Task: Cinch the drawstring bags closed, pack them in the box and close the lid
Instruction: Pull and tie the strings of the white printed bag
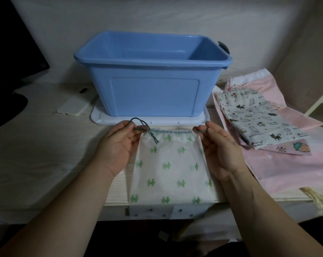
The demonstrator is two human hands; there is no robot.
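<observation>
Your left hand [118,145] and right hand [218,147] each pinch a drawstring end [154,138] at opposite corners of the cactus-print bag [170,167], which lies flat before the blue box [155,95], its gathered mouth running straight between them, so pull outward along that line.

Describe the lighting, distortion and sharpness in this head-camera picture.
Head view: dim, even light, no hard shadows around the blue box; head view: wide-angle bending bows the table edge and splays the forearms; head view: the cactus-print bag, its drawstring pinched by left hand and right hand, looks slightly soft; the screen at far left is lost in black.
</observation>
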